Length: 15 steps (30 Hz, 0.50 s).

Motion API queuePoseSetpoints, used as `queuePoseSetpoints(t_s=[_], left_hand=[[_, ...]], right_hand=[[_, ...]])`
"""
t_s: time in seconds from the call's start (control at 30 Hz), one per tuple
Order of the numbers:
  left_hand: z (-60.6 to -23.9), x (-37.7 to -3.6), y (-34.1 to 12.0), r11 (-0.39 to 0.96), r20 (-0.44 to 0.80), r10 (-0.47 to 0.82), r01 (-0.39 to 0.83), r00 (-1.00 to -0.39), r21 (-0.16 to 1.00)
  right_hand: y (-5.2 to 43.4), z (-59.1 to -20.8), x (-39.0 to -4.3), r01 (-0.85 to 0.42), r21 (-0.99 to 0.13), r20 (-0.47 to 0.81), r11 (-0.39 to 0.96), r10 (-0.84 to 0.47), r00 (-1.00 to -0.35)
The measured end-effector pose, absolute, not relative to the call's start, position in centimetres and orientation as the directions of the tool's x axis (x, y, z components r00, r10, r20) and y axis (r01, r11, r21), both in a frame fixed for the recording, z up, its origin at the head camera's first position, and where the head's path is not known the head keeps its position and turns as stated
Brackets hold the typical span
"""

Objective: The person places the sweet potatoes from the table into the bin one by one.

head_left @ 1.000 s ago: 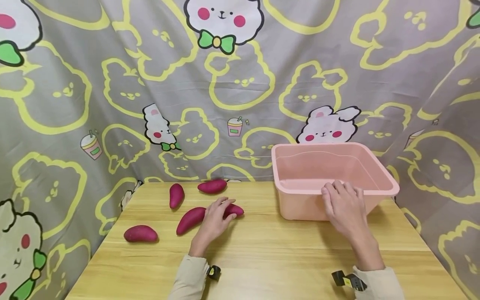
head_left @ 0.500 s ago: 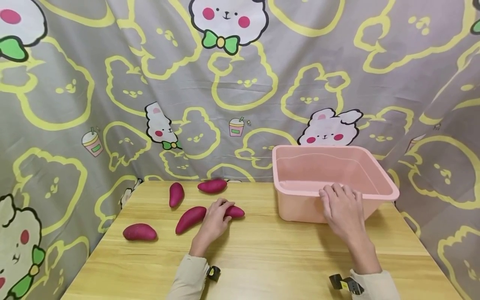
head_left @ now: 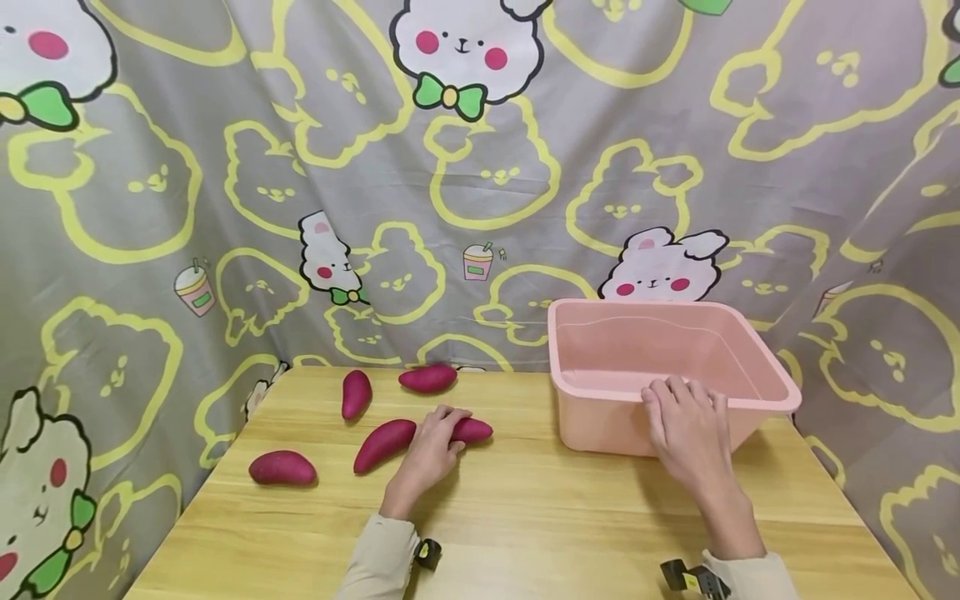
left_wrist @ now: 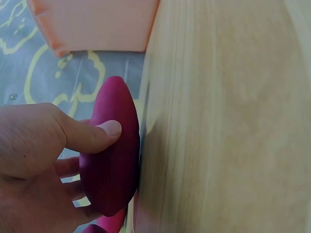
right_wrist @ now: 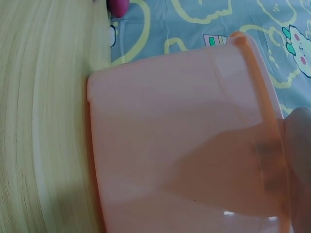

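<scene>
My left hand (head_left: pixel 426 454) holds a purple sweet potato (head_left: pixel 474 430) on the table, left of centre in the head view. In the left wrist view the thumb lies along one side of this sweet potato (left_wrist: pixel 112 165), with fingers behind it. Just left of that hand lies another sweet potato (head_left: pixel 384 447); whether the two touch is hidden. At the right, my right hand (head_left: pixel 693 433) grips the near rim of a pink plastic tub (head_left: pixel 600 394), fingers hooked over the edge. In the right wrist view the tub's wall (right_wrist: pixel 155 131) fills the middle, the hand (right_wrist: pixel 300 150) at its rim.
Farther left on the wooden table (head_left: pixel 540 517) lie more sweet potatoes: one at the left (head_left: pixel 282 468), one upright-lying behind (head_left: pixel 356 395) and one near the back edge (head_left: pixel 428 379). A grey patterned curtain (head_left: pixel 510 200) hangs around the table.
My left thumb and fingers have drawn in around the sweet potato, which has barely moved. My right hand stays on the tub's rim. The head view has shifted slightly.
</scene>
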<state>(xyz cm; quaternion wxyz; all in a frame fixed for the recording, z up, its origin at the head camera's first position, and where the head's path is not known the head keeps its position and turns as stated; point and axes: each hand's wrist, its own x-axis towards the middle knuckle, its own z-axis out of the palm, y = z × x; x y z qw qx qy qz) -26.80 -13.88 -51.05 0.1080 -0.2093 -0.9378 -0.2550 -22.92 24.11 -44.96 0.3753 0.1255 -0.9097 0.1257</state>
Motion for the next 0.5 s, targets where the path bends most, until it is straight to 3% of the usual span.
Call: queuePoseSetpoints(t_s=[0.5], left_hand=[[-50.62, -26.76, -13.8, 0.764, 0.394, 0.307, 0.471, -0.866, 0.44]], right_hand=[[24.08, -45.13, -22.82, -0.331, -0.16, 0.716, 0.93, -0.122, -0.688]])
